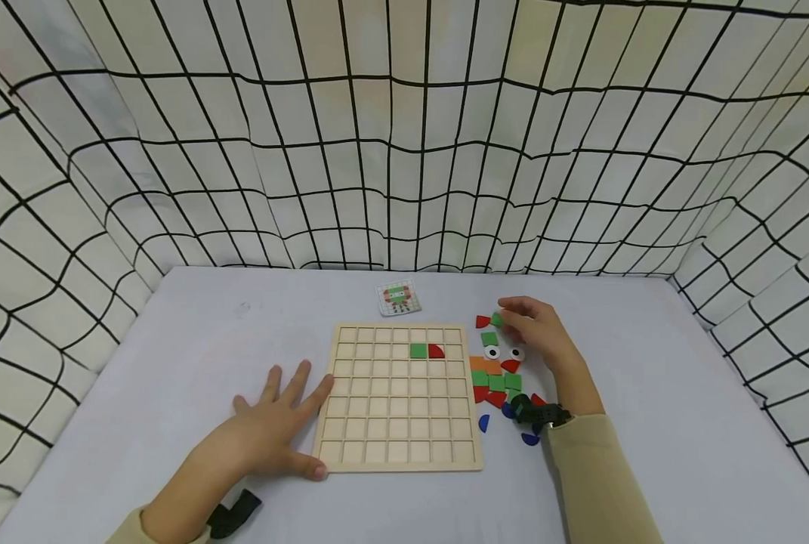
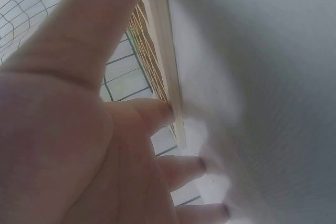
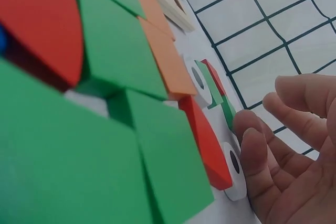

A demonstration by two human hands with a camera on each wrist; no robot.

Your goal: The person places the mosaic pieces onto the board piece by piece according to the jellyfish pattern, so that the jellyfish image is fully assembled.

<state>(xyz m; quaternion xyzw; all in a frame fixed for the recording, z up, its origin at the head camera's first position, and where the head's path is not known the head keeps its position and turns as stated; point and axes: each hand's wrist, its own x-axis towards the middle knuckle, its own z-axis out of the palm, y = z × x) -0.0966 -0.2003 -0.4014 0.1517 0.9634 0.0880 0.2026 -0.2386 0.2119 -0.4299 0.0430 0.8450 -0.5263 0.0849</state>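
Note:
A square wooden grid board (image 1: 375, 387) lies on the white table. In its grid sit a green square (image 1: 418, 350) and, to the right of it, a red quarter-circle piece (image 1: 435, 351). My left hand (image 1: 268, 434) is spread out flat at the board's left side, thumb and a finger touching the edge. Beyond the loose pieces, my right hand (image 1: 540, 329) reaches down with bent fingers beside a small green square (image 1: 496, 319). The right wrist view shows fingertips close to that green piece (image 3: 228, 111), with no piece visibly gripped; contact is unclear.
Right of the board lie loose pieces: orange pieces (image 1: 486, 366), several green squares (image 1: 495, 383), red ones (image 1: 495, 399), blue half-circles (image 1: 483, 423) and two eye discs (image 1: 491, 352). A small picture card (image 1: 398, 297) lies behind the board. Black-grid netting (image 1: 404, 181) surrounds the table.

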